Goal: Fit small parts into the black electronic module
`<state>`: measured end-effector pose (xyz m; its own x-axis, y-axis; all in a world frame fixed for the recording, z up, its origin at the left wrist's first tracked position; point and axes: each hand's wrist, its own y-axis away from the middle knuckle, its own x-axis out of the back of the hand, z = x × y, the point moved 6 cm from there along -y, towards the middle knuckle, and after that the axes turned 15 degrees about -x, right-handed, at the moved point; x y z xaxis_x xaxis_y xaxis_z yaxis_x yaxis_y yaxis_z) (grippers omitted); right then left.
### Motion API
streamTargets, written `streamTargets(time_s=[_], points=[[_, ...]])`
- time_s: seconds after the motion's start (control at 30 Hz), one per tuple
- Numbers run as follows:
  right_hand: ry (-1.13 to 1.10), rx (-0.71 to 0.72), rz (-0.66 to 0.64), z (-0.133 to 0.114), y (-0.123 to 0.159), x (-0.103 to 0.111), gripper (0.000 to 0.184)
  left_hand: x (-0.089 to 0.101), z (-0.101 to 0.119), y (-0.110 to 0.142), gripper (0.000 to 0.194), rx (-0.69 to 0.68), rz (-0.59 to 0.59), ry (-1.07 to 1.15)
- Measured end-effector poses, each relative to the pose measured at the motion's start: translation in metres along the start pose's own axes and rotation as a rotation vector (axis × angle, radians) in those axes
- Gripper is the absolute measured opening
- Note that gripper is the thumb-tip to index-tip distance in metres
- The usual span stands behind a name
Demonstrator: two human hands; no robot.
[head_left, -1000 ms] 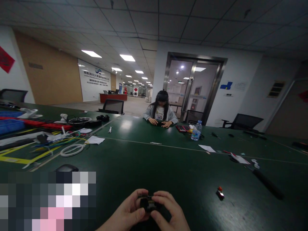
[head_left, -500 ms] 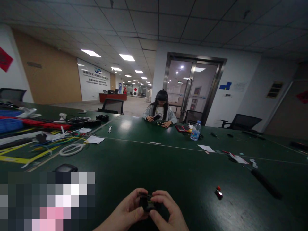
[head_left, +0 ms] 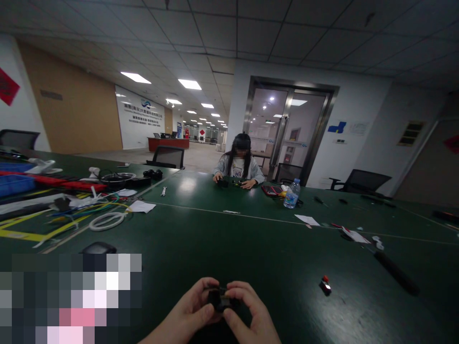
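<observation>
Coiled white tubing (head_left: 107, 221) lies beyond and left of a small black part (head_left: 219, 301) – clamped by fingers and thumbs between the left hand (head_left: 192, 308) and right hand (head_left: 252, 308) – with a plastic bottle (head_left: 292, 195) beyond it, rightward, and a red-and-silver piece (head_left: 325, 286) to its right.

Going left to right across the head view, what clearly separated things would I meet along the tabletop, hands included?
Blue plastic bin, coiled white cable, left hand, small black object held in both hands, right hand, clear plastic bottle with blue cap, small red-and-silver object, long black rod-shaped object.
</observation>
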<state>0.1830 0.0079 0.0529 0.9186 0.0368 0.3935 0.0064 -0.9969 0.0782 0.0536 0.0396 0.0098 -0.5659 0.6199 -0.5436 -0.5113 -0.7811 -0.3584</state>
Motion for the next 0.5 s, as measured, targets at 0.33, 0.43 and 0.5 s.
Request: streamTargets(time_s=[0.33, 0.43, 0.5], points=[[-0.165, 0.029, 0.141, 0.002, -0.005, 0.015, 0.02, 0.004, -0.003, 0.001, 0.042, 0.032, 0.056, -0.052], [-0.276, -0.008, 0.242, 0.007, -0.005, 0.021, 0.029, 0.004, -0.001, 0.003, 0.042, 0.059, 0.111, -0.086], [-0.338, -0.043, 0.274, 0.01, -0.006, 0.024, 0.032, 0.003, 0.0, 0.004, 0.042, 0.077, 0.12, -0.09]])
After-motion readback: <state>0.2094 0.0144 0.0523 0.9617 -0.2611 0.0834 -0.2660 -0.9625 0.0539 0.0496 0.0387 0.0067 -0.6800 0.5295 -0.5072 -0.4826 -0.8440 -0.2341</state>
